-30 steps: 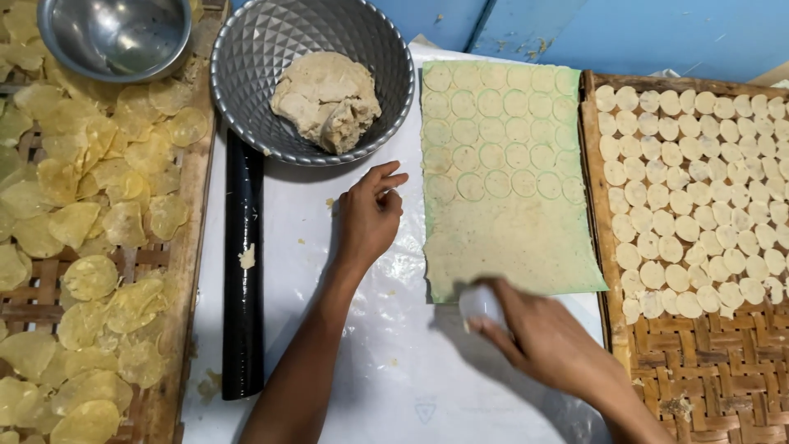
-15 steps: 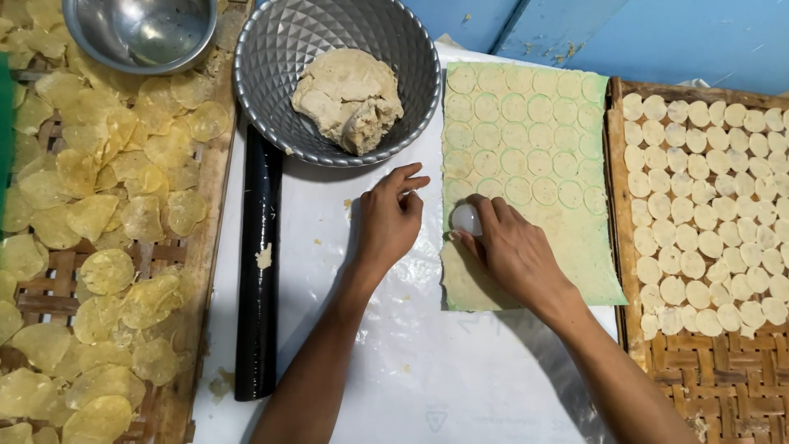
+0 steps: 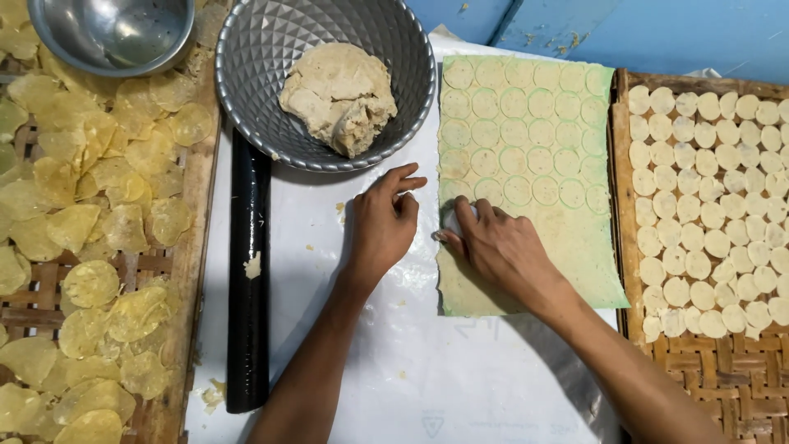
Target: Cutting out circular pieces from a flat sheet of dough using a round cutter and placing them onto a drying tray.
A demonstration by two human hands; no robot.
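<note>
Now the right hand (image 3: pixel 501 247) presses a small round cutter, mostly hidden under its closed fingers, into the green-edged dough sheet (image 3: pixel 526 173) at the sheet's left edge. The left hand (image 3: pixel 382 222) rests open-fingered on the white surface (image 3: pixel 394 362) beside it. Stamping looks about half done; the next cut wants unmarked dough below.

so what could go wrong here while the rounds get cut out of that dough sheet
The right hand presses a small cutter, mostly hidden under the fingers, at the left edge of the dough sheet; a round there might come out incomplete. The left hand rests on the white sheet beside the dough, not on it, so the thin dough could slide or wrinkle. Cuts sit close together and may overlap.
</note>
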